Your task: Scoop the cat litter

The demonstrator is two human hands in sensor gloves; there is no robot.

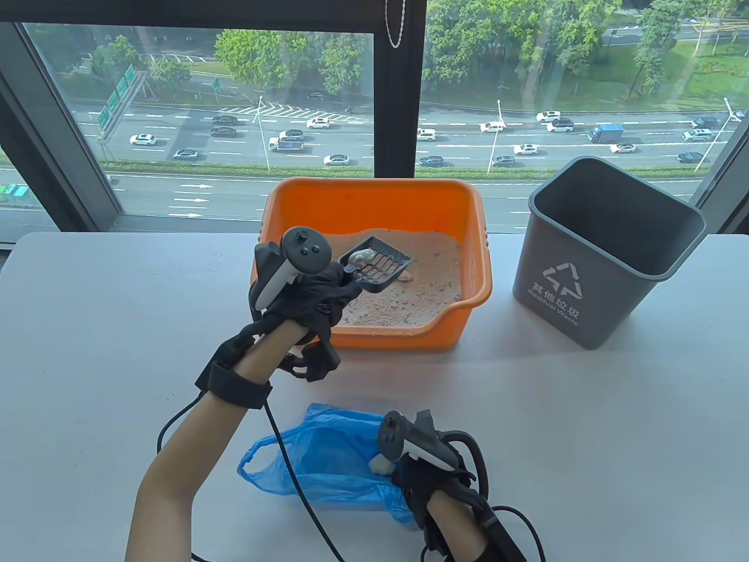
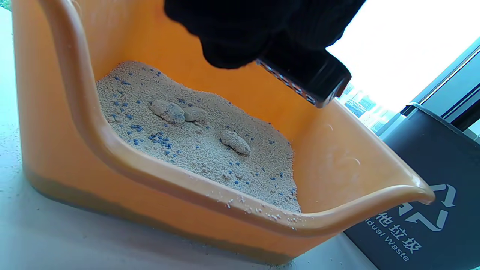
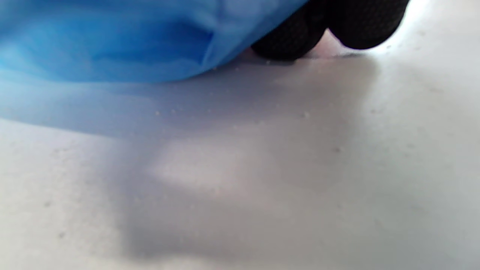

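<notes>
Left hand (image 1: 310,287) grips the black scoop (image 1: 377,266), held above the litter in the orange litter box (image 1: 468,202), one pale clump (image 1: 363,255) in it. Three more clumps (image 2: 234,141) lie on the litter. Right hand (image 1: 430,474) at 6 o'clock pinches the blue bag (image 1: 322,456) on the counter (image 1: 614,421). Grey bin (image 1: 608,252) at 3 o'clock of the box.

Pale grey-white table (image 1: 614,421), lit by daylight and dusted with fine grains. Behind it a large window (image 1: 193,117) in dark frames, with a thick vertical mullion (image 1: 399,88) down the middle — a bead chain (image 1: 396,23) hanging against it. Outside, far below — a multi-lane highway (image 1: 351,140) with cars, green trees (image 1: 515,41) beyond.
</notes>
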